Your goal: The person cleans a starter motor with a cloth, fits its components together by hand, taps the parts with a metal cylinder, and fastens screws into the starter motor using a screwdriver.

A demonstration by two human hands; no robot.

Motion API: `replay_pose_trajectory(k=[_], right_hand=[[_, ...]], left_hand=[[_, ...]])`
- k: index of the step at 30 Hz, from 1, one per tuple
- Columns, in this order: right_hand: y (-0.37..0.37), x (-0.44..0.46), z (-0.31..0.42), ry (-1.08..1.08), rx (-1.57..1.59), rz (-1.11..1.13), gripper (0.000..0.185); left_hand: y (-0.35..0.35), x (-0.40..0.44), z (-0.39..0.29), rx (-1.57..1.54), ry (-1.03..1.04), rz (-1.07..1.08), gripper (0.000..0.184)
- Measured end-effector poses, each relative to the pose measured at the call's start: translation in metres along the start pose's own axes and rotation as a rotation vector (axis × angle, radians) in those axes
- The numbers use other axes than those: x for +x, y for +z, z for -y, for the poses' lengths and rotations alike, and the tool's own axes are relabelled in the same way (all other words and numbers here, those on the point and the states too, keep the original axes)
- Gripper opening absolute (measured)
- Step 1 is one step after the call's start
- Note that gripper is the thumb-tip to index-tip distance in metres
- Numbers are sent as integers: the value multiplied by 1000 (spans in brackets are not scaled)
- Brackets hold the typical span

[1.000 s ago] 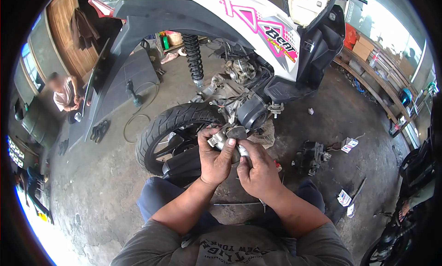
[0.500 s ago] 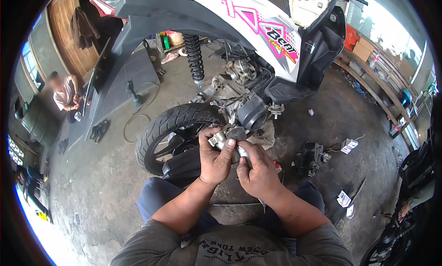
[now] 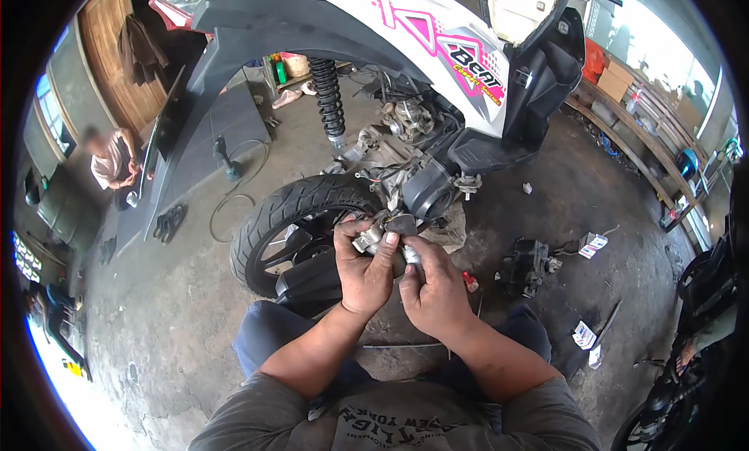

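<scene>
Mid-frame, just below the engine, both hands are busy with one small metal part. Left hand is closed around it, thumb up along the front; right hand pinches a small white piece between thumb and fingers. A dark flat piece sits at the top, between the fingertips; can't tell whether it's joined to the metal part.

Progress, judging by layout: scooter looks well stripped at the rear, with spring and engine exposed, upper center. Tire sits low, left of the hands. Whether the spring's lower end is bolted, can't tell. A dark engine piece lies loose on the floor, right of center, near a small box. Metal part is up in the hands, looks not fitted; assembly around the engine looks unfinished.

Pose: both forearms come up from the bottom edge, angled inward, elbows bent and wide, wrists near each other. Fingers curl inward; hands nearly meet over the part, right a bit lower.
</scene>
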State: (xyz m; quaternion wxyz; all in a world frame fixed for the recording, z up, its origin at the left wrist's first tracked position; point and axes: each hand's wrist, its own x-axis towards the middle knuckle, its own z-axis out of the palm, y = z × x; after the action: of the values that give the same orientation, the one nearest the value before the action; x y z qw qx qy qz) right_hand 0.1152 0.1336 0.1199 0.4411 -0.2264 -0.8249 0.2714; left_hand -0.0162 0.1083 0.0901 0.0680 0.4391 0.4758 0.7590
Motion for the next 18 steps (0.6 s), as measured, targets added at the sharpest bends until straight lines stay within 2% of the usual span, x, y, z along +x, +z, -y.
replay_pose_trajectory(k=[11, 15, 18], right_hand=[[2, 0, 1, 24, -15, -19, 50], [2, 0, -3, 23, 67, -32, 43], [-2, 1, -4, 76, 133, 11, 42]], left_hand=[[2, 0, -4, -115, -92, -40, 35], [1, -1, -5, -194, -208, -41, 36], [2, 1, -5, -190, -197, -37, 37]])
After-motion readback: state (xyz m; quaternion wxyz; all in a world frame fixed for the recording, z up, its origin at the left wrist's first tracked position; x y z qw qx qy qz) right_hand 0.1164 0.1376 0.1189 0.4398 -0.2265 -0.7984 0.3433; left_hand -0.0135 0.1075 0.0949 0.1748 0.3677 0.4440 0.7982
